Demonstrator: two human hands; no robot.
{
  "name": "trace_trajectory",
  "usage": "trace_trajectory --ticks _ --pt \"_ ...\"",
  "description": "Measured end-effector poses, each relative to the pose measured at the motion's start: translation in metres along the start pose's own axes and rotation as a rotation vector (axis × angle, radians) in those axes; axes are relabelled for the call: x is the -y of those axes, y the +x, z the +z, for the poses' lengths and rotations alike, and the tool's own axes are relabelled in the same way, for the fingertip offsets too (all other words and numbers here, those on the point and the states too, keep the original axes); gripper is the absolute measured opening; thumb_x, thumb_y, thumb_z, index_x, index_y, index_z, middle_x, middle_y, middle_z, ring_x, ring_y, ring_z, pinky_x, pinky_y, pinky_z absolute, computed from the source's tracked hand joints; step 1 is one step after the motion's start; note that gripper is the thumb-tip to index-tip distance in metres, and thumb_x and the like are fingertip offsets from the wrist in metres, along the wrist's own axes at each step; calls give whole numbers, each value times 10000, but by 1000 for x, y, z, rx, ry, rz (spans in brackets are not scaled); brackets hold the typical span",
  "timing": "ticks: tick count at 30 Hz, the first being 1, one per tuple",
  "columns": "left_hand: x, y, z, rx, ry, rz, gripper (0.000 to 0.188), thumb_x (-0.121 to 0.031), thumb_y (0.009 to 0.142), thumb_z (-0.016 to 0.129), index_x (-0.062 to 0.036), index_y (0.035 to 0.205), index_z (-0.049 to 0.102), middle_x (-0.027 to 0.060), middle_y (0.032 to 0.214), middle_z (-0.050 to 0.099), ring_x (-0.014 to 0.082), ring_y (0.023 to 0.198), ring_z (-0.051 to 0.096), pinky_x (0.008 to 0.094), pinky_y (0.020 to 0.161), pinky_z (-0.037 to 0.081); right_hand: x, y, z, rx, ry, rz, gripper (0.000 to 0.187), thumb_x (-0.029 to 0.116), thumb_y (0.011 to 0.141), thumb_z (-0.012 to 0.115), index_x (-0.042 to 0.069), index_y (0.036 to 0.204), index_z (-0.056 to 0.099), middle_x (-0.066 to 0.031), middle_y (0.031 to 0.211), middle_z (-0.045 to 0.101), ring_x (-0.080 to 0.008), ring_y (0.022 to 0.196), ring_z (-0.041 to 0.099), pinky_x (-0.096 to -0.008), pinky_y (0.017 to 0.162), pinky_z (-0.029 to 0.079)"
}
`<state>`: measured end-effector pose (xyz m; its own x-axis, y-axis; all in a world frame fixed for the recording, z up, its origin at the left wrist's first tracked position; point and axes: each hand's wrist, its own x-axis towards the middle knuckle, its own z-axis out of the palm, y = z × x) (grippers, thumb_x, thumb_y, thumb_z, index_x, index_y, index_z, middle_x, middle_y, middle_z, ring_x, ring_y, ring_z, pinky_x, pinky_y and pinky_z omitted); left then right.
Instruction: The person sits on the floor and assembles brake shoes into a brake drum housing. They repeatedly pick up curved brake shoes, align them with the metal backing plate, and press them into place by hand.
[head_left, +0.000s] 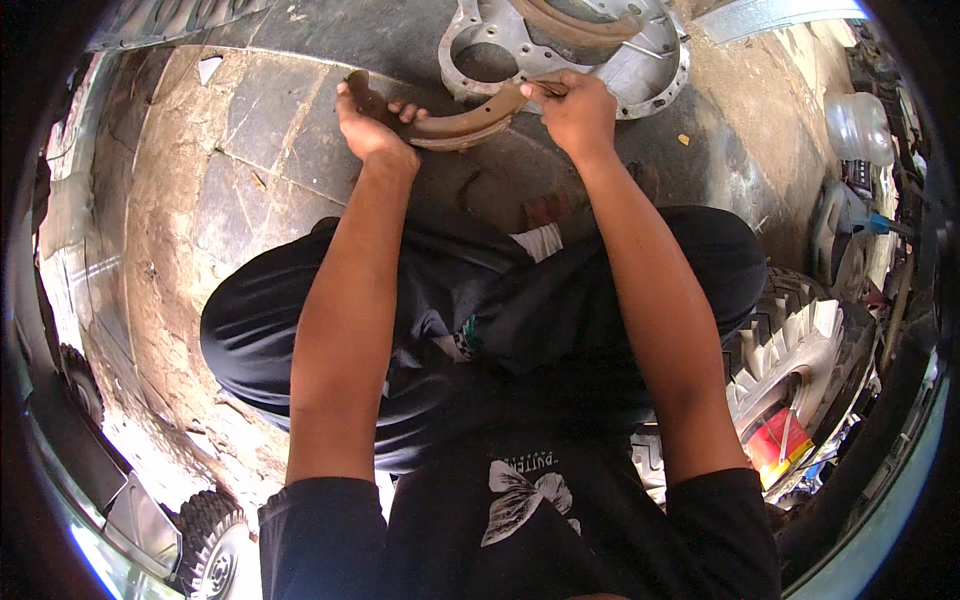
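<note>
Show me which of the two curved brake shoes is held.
The lower brake shoe: the left hand holds one end, the right hand is at the other. The upper shoe lies on the grey metal housing.

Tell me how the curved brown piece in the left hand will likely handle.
The curved brown piece is probably stiff, extending from the left hand without visible sag. Its dull surface suggests little slipperiness. Its curve could make it rock if pushed.

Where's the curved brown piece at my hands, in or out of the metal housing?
Out: the left hand grips the curved brown piece, the right hand is at its other end, and the metal housing lies beyond.
</note>
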<state>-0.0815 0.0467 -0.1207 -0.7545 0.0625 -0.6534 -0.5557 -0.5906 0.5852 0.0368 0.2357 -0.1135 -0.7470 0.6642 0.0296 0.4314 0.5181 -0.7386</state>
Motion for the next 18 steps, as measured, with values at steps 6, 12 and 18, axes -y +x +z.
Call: trace_trajectory --ticks 6,12,18 --pt "1 1 -3 -18 -5 7 498 -644 996 460 -191 1181 546 40 746 413 203 629 403 434 623 442 5 4 5 -25 26 25 276 313 814 872 85 959 810 -96 876 788 -246 766 745 -368 754 573" --pt "2 0 -5 22 -7 15 515 -646 1002 439 -170 1169 541 52 749 413 215 630 408 439 631 447 -7 2 1 9 -30 40 293 347 841 863 106 1001 814 -58 832 786 -151 638 730 -323 663 575" --pt "1 0 -2 -28 11 27 543 -658 995 430 -151 1154 538 60 724 403 243 624 405 460 639 448 -6 6 -1 24 -111 42 378 427 826 859 102 1012 811 -82 842 785 -185 666 747 -354 711 582"
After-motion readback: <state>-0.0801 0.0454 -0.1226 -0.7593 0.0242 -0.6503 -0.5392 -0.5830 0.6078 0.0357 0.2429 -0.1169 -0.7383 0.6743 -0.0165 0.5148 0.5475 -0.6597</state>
